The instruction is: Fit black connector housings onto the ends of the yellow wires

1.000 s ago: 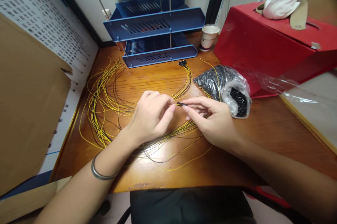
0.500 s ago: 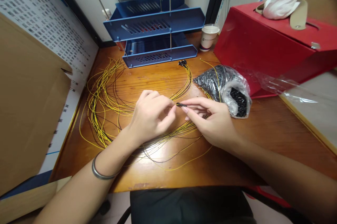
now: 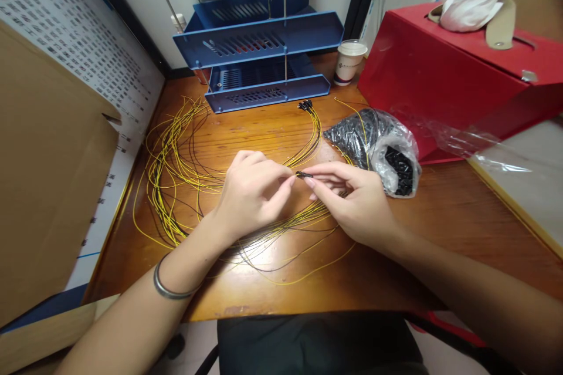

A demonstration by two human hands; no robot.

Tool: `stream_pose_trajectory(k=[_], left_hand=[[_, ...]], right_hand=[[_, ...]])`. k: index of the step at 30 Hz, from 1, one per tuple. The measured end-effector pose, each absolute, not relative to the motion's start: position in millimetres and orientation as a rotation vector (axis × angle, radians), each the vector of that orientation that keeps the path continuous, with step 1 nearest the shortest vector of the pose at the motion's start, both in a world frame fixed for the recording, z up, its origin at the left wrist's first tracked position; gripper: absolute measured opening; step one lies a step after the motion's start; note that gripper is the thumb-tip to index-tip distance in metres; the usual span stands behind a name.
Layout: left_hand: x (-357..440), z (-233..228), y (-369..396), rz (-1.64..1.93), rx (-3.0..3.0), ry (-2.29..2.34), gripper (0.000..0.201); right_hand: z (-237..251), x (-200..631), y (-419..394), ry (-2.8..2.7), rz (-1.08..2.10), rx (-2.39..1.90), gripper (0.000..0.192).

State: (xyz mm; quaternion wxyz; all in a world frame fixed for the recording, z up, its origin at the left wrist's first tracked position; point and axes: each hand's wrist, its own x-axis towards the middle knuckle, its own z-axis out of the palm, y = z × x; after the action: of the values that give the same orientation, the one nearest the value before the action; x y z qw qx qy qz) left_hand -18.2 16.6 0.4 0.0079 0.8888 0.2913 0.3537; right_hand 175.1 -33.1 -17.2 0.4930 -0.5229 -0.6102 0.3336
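Between the fingertips of my two hands is a small black connector housing (image 3: 304, 174). My right hand (image 3: 352, 196) pinches its right end between thumb and forefinger. Closed in a pinch at its left end is my left hand (image 3: 257, 193); the fingers seem to grip a thin wire there, mostly hidden. Under and around both hands run yellow and black wires (image 3: 171, 169), looped in a loose bundle at the left. Their black-tipped ends (image 3: 305, 104) lie together behind my hands. An open clear plastic bag (image 3: 369, 134) of small black parts lies beyond my right hand.
A blue tiered file tray (image 3: 264, 93) stands at the back of the wooden desk (image 3: 396, 281). Right of it are a paper cup (image 3: 349, 63) and a red box (image 3: 422, 81) with a tissue on top. A cardboard sheet (image 3: 53, 175) stands along the left side.
Both hands stay nearly in place. My left fingertips have shifted very slightly right along the black connector housing.
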Motion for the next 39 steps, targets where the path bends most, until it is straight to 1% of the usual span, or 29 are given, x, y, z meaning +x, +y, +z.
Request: stream_pose_trajectory(k=[5, 10, 25, 39], left_hand=[[-17.3, -1.0, 15.3, 1.160, 2.653, 1.006, 0.014], [-16.4, -1.2, 14.7, 1.208, 2.628, 0.980, 0.010], [-17.4, 1.4, 13.6, 1.123, 2.742, 0.965, 0.014], [-20.2, -1.1, 16.8, 1.072, 2.753, 1.019, 0.013]], right_hand=[[-17.6, 174.9, -33.0, -1.463, 0.805, -1.277, 0.017], [-17.6, 174.5, -32.9, -1.459, 0.805, -1.278, 0.017], [-19.1, 174.5, -33.5, -1.552, 0.741, -1.329, 0.017], [-16.2, 175.1, -29.8, -1.475, 0.887, -1.257, 0.017]])
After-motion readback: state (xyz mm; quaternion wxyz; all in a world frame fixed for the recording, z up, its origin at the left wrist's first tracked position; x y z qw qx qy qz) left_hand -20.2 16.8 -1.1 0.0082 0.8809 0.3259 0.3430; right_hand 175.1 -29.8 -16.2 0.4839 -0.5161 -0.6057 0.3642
